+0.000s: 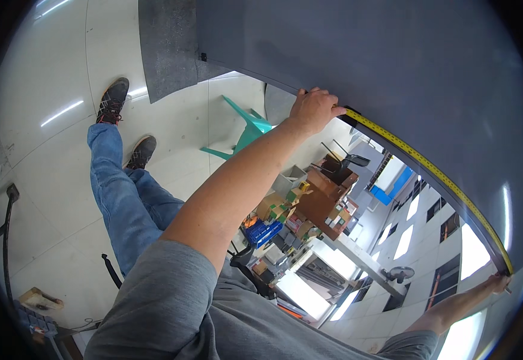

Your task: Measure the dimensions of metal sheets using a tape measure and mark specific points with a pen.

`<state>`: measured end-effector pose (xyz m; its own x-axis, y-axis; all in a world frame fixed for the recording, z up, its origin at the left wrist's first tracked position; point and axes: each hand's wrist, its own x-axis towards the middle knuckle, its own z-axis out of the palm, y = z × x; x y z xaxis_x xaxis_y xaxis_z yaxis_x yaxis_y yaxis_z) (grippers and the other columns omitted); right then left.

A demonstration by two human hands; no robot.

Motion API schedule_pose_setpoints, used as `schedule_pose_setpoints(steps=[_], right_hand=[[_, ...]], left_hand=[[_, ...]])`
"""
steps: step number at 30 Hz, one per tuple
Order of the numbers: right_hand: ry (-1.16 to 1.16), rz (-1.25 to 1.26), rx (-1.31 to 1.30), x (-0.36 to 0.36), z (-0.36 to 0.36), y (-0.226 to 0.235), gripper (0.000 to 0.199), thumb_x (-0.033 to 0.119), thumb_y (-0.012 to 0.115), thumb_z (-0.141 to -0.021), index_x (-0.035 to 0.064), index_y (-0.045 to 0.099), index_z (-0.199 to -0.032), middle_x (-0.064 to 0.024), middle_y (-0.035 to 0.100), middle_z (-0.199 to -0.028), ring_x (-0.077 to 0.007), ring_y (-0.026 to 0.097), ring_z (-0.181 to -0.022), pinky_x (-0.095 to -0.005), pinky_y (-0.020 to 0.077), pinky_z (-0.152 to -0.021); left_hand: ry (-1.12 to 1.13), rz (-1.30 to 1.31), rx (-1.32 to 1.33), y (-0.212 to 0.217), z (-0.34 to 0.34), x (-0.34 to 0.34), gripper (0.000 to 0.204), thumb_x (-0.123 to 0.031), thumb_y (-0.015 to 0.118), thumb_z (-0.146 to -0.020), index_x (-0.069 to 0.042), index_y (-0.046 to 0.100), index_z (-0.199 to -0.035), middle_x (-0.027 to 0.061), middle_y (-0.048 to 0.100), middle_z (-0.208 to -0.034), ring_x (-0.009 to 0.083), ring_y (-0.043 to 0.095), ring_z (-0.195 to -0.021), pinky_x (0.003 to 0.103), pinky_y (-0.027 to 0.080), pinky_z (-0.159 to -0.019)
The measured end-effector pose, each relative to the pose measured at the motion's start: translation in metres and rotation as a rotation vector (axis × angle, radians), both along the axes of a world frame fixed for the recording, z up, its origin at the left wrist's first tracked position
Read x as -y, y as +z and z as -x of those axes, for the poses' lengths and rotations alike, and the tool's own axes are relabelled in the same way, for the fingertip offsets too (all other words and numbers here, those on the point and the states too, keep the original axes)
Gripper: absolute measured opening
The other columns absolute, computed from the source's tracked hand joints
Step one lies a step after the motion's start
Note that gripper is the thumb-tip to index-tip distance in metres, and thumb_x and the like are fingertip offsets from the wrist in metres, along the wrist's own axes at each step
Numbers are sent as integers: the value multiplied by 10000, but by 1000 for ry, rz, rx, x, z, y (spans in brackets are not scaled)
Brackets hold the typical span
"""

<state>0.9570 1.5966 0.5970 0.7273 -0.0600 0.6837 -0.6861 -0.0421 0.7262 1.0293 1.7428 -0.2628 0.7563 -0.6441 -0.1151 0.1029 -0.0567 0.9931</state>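
Note:
A yellow tape measure (432,163) is stretched along the edge of a large dark grey panel (357,45). At its left end my left hand (315,110) is closed over the panel edge, with the thumb pressed on the tape beside a small black part. Far to the right, my right hand (496,284) is closed around the tape's other end at the panel's corner. Its fingers look small and partly hidden there. Between the two hands the blade follows the edge, bent by the lens.
A green plastic stool (246,132) stands on the pale tiled floor below the panel. A grey sheet (168,51) hangs at the left. Boxes (270,207), a blue bin (262,233) and a fan (399,274) are in the background. A person's jeans-clad legs (117,198) show at the left.

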Motion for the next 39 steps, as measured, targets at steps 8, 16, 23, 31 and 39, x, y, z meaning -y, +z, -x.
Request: schedule_pose_setpoints(steps=[8,16,23,31,39], right_hand=[[-113,87,-38,5,1,15,188,139,640,-1003,-42,641,-1052,-100,695,-993,-151,687,-804,-226,547,-724],[-216,169,-66,15,5,25,202,143,661,-990,-38,638,-1078,-89,698,-1016,-136,684,-810,-220,553,-726],[-286,220,-87,20,7,21,208,143,669,-985,-28,635,-1097,-81,700,-1027,-129,684,-818,-216,556,-732],[-346,292,-97,11,3,18,207,143,667,-983,-6,629,-1122,-70,700,-1033,-127,687,-835,-213,558,-743],[-393,350,-107,10,-5,13,213,142,666,-981,17,624,-1147,-59,701,-1038,-124,691,-851,-209,560,-755]], left_hand=[[-123,5,-65,3,-12,-4,389,-439,562,-1013,-109,767,-1036,61,737,-1040,255,647,-1030,457,414,-924],[-141,-29,-61,4,-14,-5,420,-484,576,-991,-115,773,-1027,62,744,-1008,259,667,-1006,484,428,-943],[-234,-123,-91,13,-28,-12,508,-602,616,-921,-125,788,-957,64,749,-919,259,698,-912,518,428,-942],[-307,-155,-111,19,-41,-17,538,-632,625,-900,-121,793,-923,68,752,-889,270,707,-878,537,417,-956],[-354,-64,-86,19,-44,-7,499,-555,587,-940,-100,786,-987,83,761,-967,285,704,-908,531,411,-971]])
